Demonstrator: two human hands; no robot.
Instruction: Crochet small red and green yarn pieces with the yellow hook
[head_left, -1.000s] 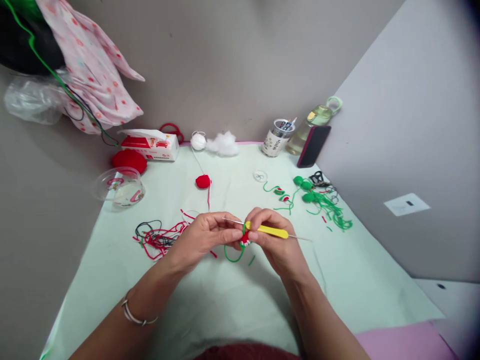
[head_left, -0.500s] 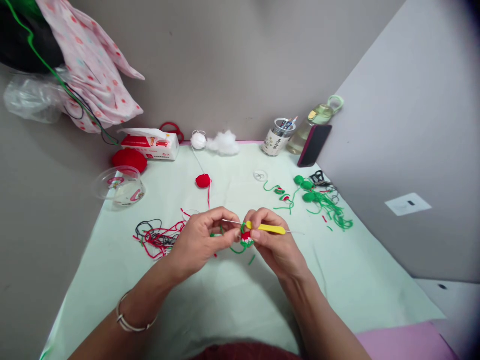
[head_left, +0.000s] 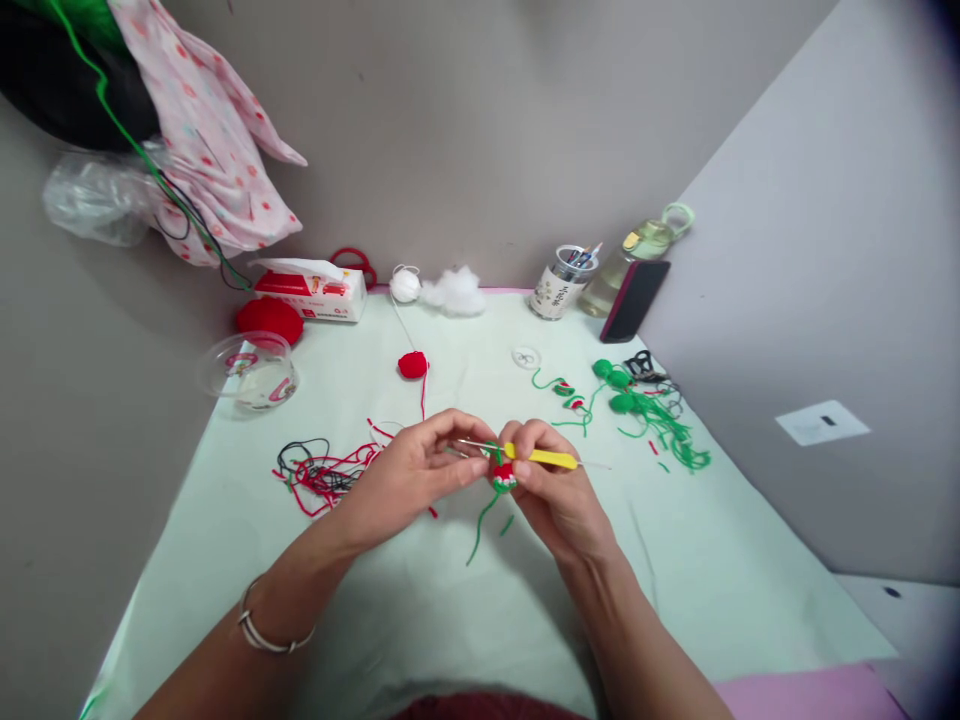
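My right hand (head_left: 559, 478) is closed round a crochet hook (head_left: 547, 457) with a yellow handle. Its thumb and fingers also grip a small crocheted piece (head_left: 504, 474) in red, white and green. A green yarn tail (head_left: 484, 525) hangs from that piece. My left hand (head_left: 420, 465) is closed close beside the piece, thumb and forefinger near a green loop at its top. Thin metal shows between the left fingers; what they pinch is too small to tell. Both hands are raised over the table, and a short green yarn scrap (head_left: 507, 525) lies below.
Tangled red and black yarn scraps (head_left: 322, 475) lie left of my hands; a red yarn ball (head_left: 412, 365) sits ahead. Green crocheted pieces (head_left: 622, 402) with tails are at right. Behind stand a tissue box (head_left: 330, 298), white stuffing (head_left: 455, 293), pencil cup (head_left: 556, 285) and phone (head_left: 635, 302).
The green yarn tail, earlier partly by my left fingers, now hangs down freely. The crocheted piece and hook have shifted slightly right, and the whole view has moved a little.
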